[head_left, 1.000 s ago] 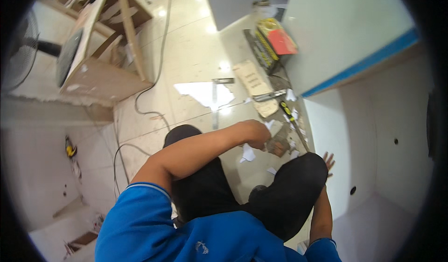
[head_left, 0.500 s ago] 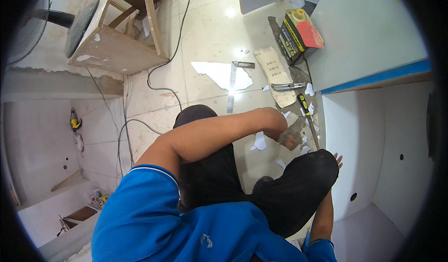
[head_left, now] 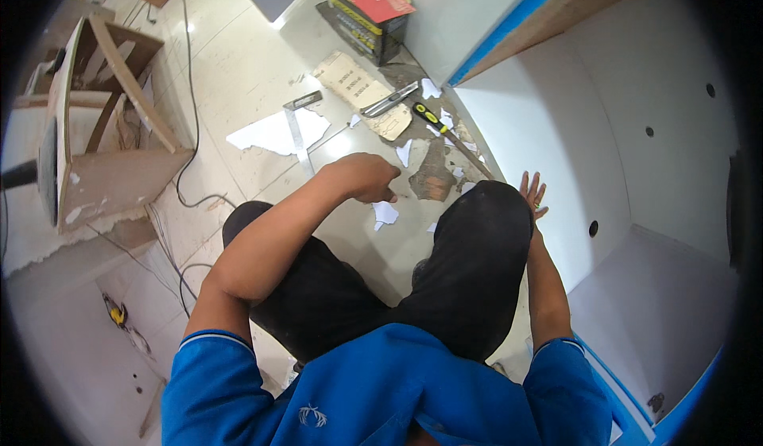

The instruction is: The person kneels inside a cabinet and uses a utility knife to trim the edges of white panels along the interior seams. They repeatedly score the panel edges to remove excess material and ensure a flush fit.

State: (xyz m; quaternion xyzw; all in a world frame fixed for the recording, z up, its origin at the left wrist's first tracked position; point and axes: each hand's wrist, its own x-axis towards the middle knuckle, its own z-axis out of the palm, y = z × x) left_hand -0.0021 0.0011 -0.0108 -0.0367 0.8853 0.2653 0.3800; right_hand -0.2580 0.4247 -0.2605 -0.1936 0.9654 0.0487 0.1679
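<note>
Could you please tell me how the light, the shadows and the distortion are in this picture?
Head view: pale glare on the tiled floor; soft grey shadow along the white panel; fisheye bending in the wooden frame toward the left rim; left hand and right hand fairly sharp; dark object at far right too dim to identify.

Indoor work site | scraps (head_left: pixel 385 214), tools (head_left: pixel 427 115) on floor (head_left: pixel 218 72) | rough wooden box (head_left: pixel 119 177)

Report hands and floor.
Left hand curled near jagged white scrap, grip unclear. Right hand spread beside white panel. Yellow-handled metal tool on floor.
</note>
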